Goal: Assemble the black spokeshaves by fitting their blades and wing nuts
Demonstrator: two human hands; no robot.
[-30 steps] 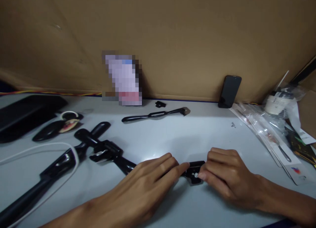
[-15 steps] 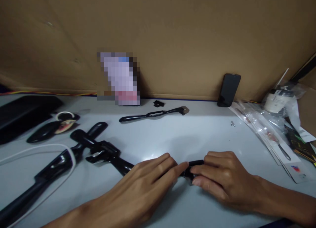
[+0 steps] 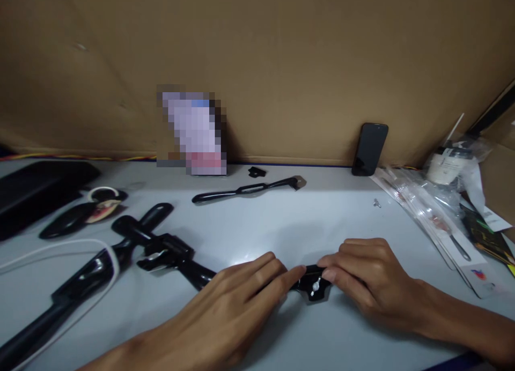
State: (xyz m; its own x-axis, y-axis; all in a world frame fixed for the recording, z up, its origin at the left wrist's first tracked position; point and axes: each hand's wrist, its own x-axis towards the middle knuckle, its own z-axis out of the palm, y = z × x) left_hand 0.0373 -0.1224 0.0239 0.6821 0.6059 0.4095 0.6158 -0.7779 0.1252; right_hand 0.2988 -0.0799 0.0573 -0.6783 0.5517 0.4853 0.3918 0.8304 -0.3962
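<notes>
At the front of the table lies a black metal spokeshave [image 3: 309, 272], mostly covered by my fingers. Its dark plate [image 3: 323, 291] faces me, with a shiny silvery screw on it. My left hand [image 3: 245, 296] is palm down and closed over the left part of the tool; its grip is partly hidden. With thumb and fingertips my right hand [image 3: 366, 277] pinches the tool's upper right edge. Farther back rests another black body [image 3: 251, 188] with two handles and a slot, and behind it a small black plate [image 3: 256, 171].
Several black tools [image 3: 161, 250] lie crossed at left, a white cable [image 3: 108, 247] over one. A black case [image 3: 44, 191] sits behind them. A phone [image 3: 370, 148] leans on the cardboard wall [image 3: 281, 65]. Packaged brushes [image 3: 438, 221], a cup [image 3: 448, 164] and a small screw [image 3: 376, 203] are at right.
My right fingers have drawn back to the upper edge of the spokeshave, uncovering its plate and silvery screw. My left hand has barely moved. The view has shifted slightly.
</notes>
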